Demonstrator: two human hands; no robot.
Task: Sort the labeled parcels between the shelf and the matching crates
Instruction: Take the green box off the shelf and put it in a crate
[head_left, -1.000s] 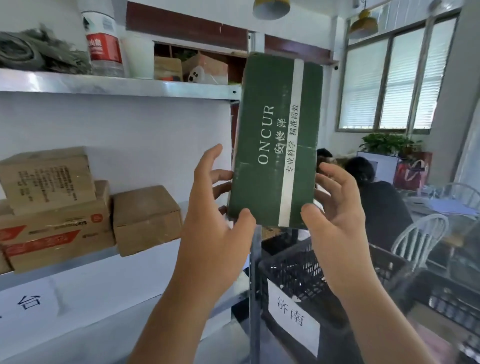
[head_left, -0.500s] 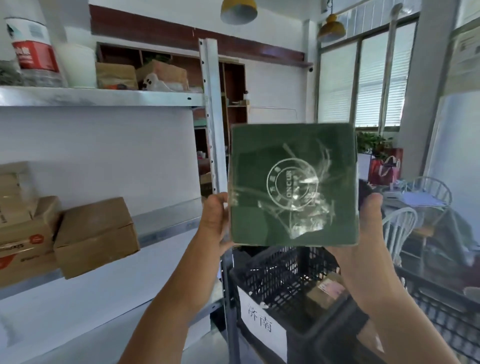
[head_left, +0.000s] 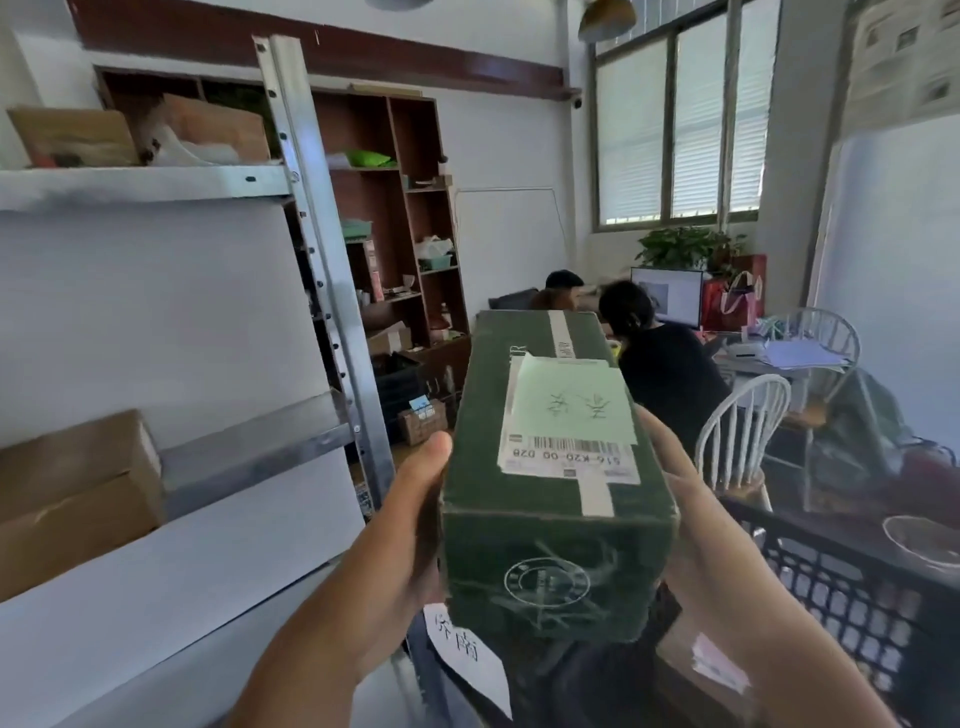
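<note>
Since a moment ago the long dark-green cardboard parcel (head_left: 556, 467) has been tipped over: its square end with the round stamp faced us, and now the broad face carrying the white shipping label (head_left: 569, 423) is turned up, the handwriting on it upside down from here. It is held at chest height between the metal shelf (head_left: 332, 291) on the left and the black plastic crate (head_left: 857, 587) with the paper tag (head_left: 467, 654) below.

Judging by how easily it is being turned, I would call it light, stiff-walled and not slippery; the long side faces look the sensible place to hold.

Her left hand (head_left: 410, 525) clasps the left side, thumb up along the edge; the right hand (head_left: 691, 504) cups the right side, fingers hidden behind.
</note>
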